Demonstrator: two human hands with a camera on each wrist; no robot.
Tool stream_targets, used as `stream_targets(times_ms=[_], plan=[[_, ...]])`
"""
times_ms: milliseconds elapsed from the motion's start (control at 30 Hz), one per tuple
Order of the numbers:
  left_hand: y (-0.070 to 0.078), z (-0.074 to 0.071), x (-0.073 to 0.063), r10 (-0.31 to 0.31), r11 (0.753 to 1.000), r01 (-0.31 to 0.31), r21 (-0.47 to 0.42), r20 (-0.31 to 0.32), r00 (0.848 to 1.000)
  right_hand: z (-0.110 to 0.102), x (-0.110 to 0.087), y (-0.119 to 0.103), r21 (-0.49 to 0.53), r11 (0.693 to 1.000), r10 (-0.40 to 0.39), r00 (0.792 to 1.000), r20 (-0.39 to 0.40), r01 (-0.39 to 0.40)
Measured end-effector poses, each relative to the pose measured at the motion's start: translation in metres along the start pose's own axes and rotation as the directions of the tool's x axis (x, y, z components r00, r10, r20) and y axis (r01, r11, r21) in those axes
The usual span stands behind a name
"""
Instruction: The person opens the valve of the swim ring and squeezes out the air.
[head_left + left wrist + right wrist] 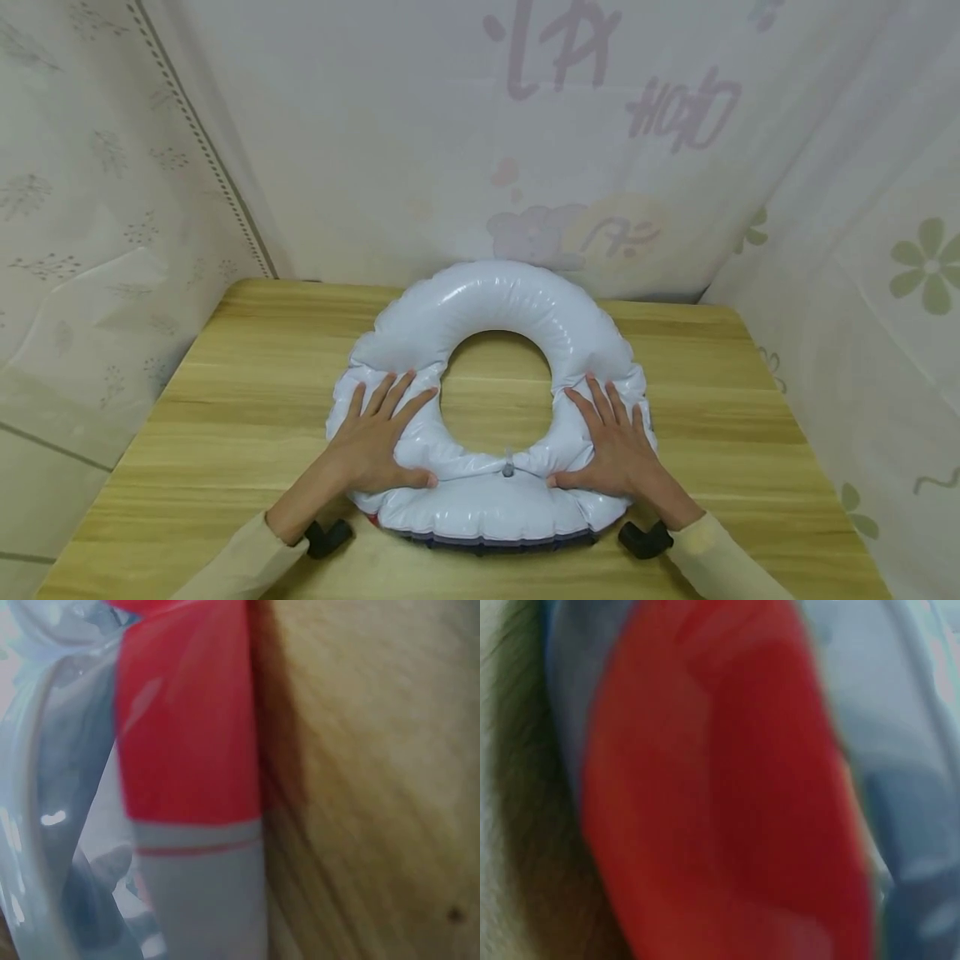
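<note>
A white inflatable swim ring (495, 292) lies on the wooden table, its valve (508, 469) on the near inner side. My left hand (378, 442) presses on the ring's left side with fingers spread, and the plastic dents under it. On the opposite side my right hand (618, 450) pushes down the same way, thumb pointing inward. Creases run between the two thumbs, past the valve. The left wrist view shows a red band (187, 712) on the ring's underside edge; the right wrist view shows a red patch (727, 787) beside bluish plastic. Neither wrist view includes fingers.
The wooden table (720, 433) extends on both sides of the ring and shows through its hole. Patterned cloth walls (420, 150) stand behind and at both sides. Black wrist mounts (328, 538) sit under the wrists, near the ring's front edge.
</note>
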State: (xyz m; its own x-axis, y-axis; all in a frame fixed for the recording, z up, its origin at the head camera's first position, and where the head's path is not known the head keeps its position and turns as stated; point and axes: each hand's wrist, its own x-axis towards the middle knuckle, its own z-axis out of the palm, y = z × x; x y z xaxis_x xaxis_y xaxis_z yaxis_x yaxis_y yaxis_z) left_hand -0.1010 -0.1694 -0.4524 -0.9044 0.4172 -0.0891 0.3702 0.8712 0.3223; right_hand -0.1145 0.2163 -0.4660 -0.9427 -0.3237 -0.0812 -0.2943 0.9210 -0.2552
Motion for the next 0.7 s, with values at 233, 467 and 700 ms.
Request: stream_targets(times_ms=[233, 467, 700], plan=[[-0.0005, 0.0017, 0.0014, 0.006, 1.000, -0.006, 0.015, -0.017, 1.000, 0.0010, 0.0010, 0.0019, -0.006, 1.000, 0.001, 1.000, 0.004, -0.001], [0.0000, -0.0002, 0.0015, 0.013, 1.000, -0.013, 0.013, -0.030, 0.999, -0.0007, 0.0011, 0.0003, 0.000, 1.000, 0.008, 1.000, 0.011, -0.008], [-0.0003, 0.0009, 0.0015, -0.002, 1.000, 0.002, 0.013, -0.001, 1.000, 0.0005, 0.0009, -0.0005, 0.002, 1.000, 0.008, 1.000, 0.017, -0.008]])
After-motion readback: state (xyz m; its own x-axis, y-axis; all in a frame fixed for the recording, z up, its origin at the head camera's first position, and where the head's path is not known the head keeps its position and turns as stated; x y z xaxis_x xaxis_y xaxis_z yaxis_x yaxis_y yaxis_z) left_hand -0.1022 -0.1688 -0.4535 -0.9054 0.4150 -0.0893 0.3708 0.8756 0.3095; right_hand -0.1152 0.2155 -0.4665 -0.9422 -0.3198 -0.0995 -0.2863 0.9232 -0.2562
